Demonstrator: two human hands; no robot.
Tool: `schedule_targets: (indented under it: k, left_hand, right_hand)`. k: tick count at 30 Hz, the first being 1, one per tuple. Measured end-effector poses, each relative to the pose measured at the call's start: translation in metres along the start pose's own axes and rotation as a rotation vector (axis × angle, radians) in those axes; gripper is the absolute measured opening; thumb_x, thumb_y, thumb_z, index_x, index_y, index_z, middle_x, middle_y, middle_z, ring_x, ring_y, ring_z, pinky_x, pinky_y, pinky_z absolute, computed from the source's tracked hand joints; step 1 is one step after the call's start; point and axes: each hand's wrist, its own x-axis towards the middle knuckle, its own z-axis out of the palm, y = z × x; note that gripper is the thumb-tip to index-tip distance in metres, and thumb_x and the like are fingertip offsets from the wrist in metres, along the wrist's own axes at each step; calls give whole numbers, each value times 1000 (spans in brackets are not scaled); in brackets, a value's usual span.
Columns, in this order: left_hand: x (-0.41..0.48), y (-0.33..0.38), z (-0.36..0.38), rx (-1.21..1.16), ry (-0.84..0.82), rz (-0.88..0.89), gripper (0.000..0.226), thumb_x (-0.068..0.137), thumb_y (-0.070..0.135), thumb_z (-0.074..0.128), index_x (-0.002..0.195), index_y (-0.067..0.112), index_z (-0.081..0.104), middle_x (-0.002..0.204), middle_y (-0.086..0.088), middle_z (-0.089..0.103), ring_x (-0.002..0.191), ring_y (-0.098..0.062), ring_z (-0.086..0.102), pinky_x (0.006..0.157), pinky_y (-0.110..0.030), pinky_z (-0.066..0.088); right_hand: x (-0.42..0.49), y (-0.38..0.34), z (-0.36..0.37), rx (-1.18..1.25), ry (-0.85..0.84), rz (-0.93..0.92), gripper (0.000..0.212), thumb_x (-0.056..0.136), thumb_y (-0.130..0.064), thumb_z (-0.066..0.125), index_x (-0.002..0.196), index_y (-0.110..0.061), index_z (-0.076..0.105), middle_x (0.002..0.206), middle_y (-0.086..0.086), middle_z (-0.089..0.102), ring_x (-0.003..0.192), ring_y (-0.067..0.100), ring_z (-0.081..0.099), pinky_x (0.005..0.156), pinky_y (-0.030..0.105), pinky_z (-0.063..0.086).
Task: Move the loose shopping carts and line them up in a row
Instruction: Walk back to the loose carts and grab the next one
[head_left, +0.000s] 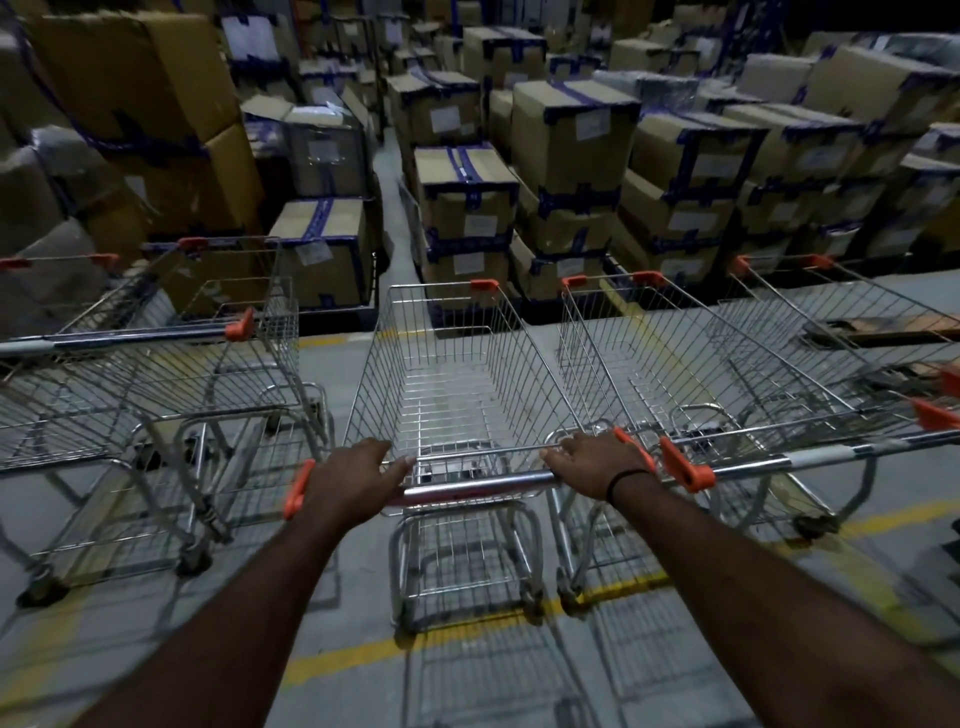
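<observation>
A wire shopping cart (452, 374) with orange corner caps stands straight in front of me. My left hand (353, 480) grips the left end of its chrome handle bar (478, 488). My right hand (597, 462) holds the right end of the same bar; a black band circles that wrist. Close on the right stands a second cart (685, 374), almost touching the middle one, with a third cart (852, 338) beyond it. On the left, a fourth cart (156, 374) sits apart, across a gap of floor.
Stacked cardboard boxes (566, 156) with blue tape fill the space behind the carts, split by a narrow aisle (389, 171). Yellow lines (363, 654) run across the grey floor. A flat wooden pallet (893, 327) lies at the right.
</observation>
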Motion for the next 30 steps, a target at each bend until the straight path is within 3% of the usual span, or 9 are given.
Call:
schedule_targets:
  k: [4,11,19,25,28,30]
  left_hand:
    - [4,1,-17,21,44,14,63,97,67,46,141,22,57,142,-4,61,128,-29,57,99,-41,46]
    - [-3,-20,-51,-4,106,30,64,97,65,47,141,20,56,140,-4,61,128,-28,55,98,-40,46]
    - [-32,-91,-86,-46,163,-67,61,95,66,49,139,24,59,137,-4,64,127,-28,57,98,-41,49]
    - [-50,-159,-115,-83,227,-161,74,78,81,32,118,30,68,113,0,73,110,-27,65,86,-41,54]
    - [-56,-184,-133,-94,252,-211,64,85,76,43,119,27,69,110,-3,73,105,-28,67,84,-40,54]
    - [-56,-199,-144,-116,286,-237,61,90,69,50,129,24,66,122,-7,71,115,-30,63,90,-43,53]
  right_hand:
    - [0,-28,-16,-6,41,-32,64,99,-68,32,132,-21,60,132,6,64,123,26,57,103,45,40]
    - [8,-111,-39,-8,159,-215,66,100,-66,30,147,-22,48,147,1,53,132,25,49,107,45,35]
    - [18,-212,-40,-18,171,-352,64,99,-67,32,145,-26,50,149,-2,52,134,25,47,105,46,36]
    - [16,-293,-47,-11,184,-476,62,99,-67,33,143,-27,51,144,-1,56,131,26,50,102,45,40]
    - [18,-332,-53,-35,201,-551,64,99,-67,31,145,-27,50,146,-3,54,132,25,49,104,47,41]
    - [23,-356,-59,-28,210,-597,64,99,-67,31,143,-26,51,145,-2,55,132,24,49,105,49,40]
